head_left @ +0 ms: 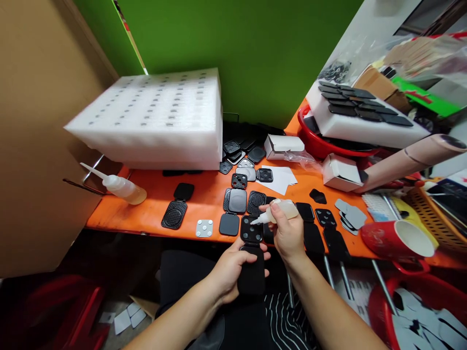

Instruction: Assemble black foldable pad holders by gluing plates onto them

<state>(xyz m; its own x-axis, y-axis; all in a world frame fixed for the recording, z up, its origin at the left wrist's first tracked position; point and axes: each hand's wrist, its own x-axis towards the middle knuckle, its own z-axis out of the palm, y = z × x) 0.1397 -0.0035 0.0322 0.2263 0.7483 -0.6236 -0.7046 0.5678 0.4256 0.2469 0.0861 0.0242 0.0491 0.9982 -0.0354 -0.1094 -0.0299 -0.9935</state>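
One squeeze bottle [289,209] is clamped by fingers of the right hand [291,239]; at lower centre, the hinged black plate [251,274] (gripped by the left hand [229,268]) could be flooded by over-squeezing.

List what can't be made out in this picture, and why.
All in the head view:
Underside of the black hinged piece: faces away, with the left hand around it.
Whether liquid leaves the small bottle in the right hand: its tip is too small to tell.
Grey bits in the white foam block: too small to identify.
Full extent of the lower red basin: cut off by the right and bottom edges.
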